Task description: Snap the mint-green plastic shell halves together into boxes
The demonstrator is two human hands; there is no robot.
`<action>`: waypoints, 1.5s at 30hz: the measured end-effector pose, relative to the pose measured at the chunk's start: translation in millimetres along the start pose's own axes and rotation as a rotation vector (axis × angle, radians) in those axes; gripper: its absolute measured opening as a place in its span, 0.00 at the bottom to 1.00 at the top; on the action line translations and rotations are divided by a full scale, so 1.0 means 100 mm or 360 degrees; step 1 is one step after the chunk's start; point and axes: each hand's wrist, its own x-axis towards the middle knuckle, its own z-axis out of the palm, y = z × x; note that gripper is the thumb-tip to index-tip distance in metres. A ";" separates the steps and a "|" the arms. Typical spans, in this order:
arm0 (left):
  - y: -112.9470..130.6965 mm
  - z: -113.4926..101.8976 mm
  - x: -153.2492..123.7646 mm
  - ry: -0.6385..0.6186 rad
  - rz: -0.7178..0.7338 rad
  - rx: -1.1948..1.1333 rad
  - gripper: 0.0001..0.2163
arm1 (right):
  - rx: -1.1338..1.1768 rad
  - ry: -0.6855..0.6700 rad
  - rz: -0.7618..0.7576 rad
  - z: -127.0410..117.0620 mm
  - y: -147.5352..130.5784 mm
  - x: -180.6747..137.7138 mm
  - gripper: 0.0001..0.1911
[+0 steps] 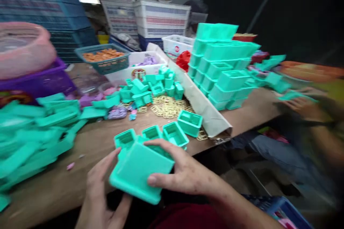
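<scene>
Tilted over the table's front edge is a turquoise plastic box [142, 171], one smooth face toward me. My right hand [180, 171] grips it from the right, thumb on that face and fingers over the upper edge. At its left side is my left hand [98, 186], with a finger by the upper corner and another digit at the lower rim. Just beyond the held box stand several small open turquoise boxes, one of them a divided box [189, 123] by the white strip. Pale yellow plastic pieces [170, 106] lie behind them.
Turquoise panels [40, 132] are heaped at left. A white divider strip [196, 96] crosses the table [88, 143], with stacked turquoise boxes [220, 68] beyond. A teal basket [104, 62] holds orange pieces. At right, another person's hand [303, 105] holds a turquoise piece.
</scene>
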 end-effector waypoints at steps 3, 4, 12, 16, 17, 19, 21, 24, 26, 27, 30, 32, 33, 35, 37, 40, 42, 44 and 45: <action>0.23 0.01 0.06 0.0061 -0.0067 0.0222 0.40 | -0.0227 0.0299 -0.0317 -0.20 -0.05 -0.12 0.42; 0.28 0.02 0.11 0.0111 -0.0077 0.0277 0.36 | -0.0318 0.0416 -0.0399 -0.32 -0.08 -0.16 0.40; 0.08 0.30 0.23 0.0003 0.0212 0.0476 0.29 | -0.0930 0.1763 -0.0579 -1.45 -0.39 -0.89 0.48; -0.18 0.52 0.18 -0.0124 0.0139 0.0751 0.28 | -0.1100 0.2119 -0.0551 -1.68 -0.39 -1.20 0.51; -0.20 0.55 0.17 -0.0168 0.0095 0.0780 0.27 | -0.1084 0.2191 -0.0523 -1.68 -0.37 -1.24 0.49; -0.19 0.60 0.18 -0.0238 0.0041 0.0761 0.26 | -0.0991 0.2216 -0.0397 -1.62 -0.30 -1.27 0.46; -0.12 0.63 0.21 -0.0260 0.0009 0.0678 0.25 | -0.0978 0.2057 -0.0257 -1.51 -0.20 -1.25 0.47; 0.00 0.70 0.27 -0.0272 0.0008 0.0595 0.25 | -0.1051 0.1709 -0.0201 -1.30 -0.04 -1.11 0.50; 0.05 0.76 0.30 -0.0305 0.0021 0.0602 0.27 | -0.1046 0.1524 -0.0246 -1.17 0.06 -0.96 0.50; 0.07 0.79 0.31 -0.0321 0.0025 0.0609 0.28 | -0.1039 0.1445 -0.0277 -1.12 0.08 -0.89 0.49; 0.16 0.86 0.32 -0.0306 -0.0010 0.0653 0.32 | -0.1080 0.1322 -0.0361 -1.07 0.08 -0.74 0.47; 0.25 0.87 0.33 -0.0246 -0.0064 0.0709 0.35 | -0.1065 0.1375 -0.0388 -1.15 0.01 -0.73 0.48; 0.31 0.87 0.34 -0.0219 -0.0089 0.0749 0.37 | -0.1034 0.1441 -0.0398 -1.23 -0.03 -0.75 0.49; 0.40 0.87 0.39 -0.0212 -0.0103 0.0831 0.39 | -0.0968 0.1639 -0.0449 -1.44 -0.10 -0.83 0.53; 0.44 0.87 0.47 -0.0285 -0.0098 0.0902 0.40 | -0.0958 0.1888 -0.0507 -1.70 -0.13 -0.95 0.55; 0.39 0.92 0.60 -0.0554 -0.0221 0.0981 0.36 | -0.1142 0.2159 -0.0345 -2.09 -0.03 -1.12 0.54; 0.33 0.96 0.67 -0.0776 -0.0338 0.1014 0.32 | -0.1260 0.2211 -0.0093 -2.33 0.15 -1.19 0.50; 0.30 0.97 0.72 -0.0903 -0.0392 0.1032 0.29 | -0.1268 0.2215 0.0103 -2.51 0.42 -1.20 0.48; 0.30 0.96 0.75 -0.0918 -0.0398 0.1039 0.27 | -0.1248 0.2211 0.0175 -2.57 0.56 -1.17 0.48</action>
